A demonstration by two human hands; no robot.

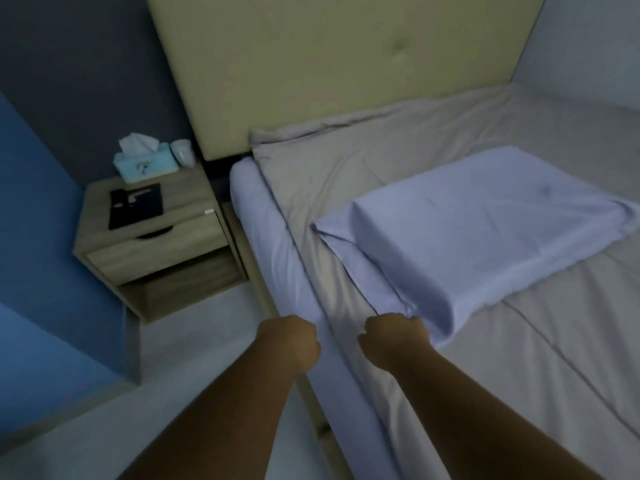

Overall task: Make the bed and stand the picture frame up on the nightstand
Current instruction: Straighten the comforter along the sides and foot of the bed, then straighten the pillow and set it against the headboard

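Note:
A bed fills the right side, with a grey blanket (346, 174) spread over a pale lilac sheet (263, 237) that shows along the near edge. A lilac pillow (485, 230) lies on the blanket. My right hand (394, 341) is closed on the pillow's near corner. At the mattress edge my left hand (294, 341) is a fist; whether it pinches fabric is hidden. The black picture frame (136, 209) lies flat on the wooden nightstand (180, 188) to the left of the bed.
A tissue box (145, 164) and a small pale cup (183, 152) stand at the back of the nightstand. A padded beige headboard (329, 64) rises behind the bed. Pale floor (194, 327) runs between the nightstand and the bed. Blue walls stand at the left.

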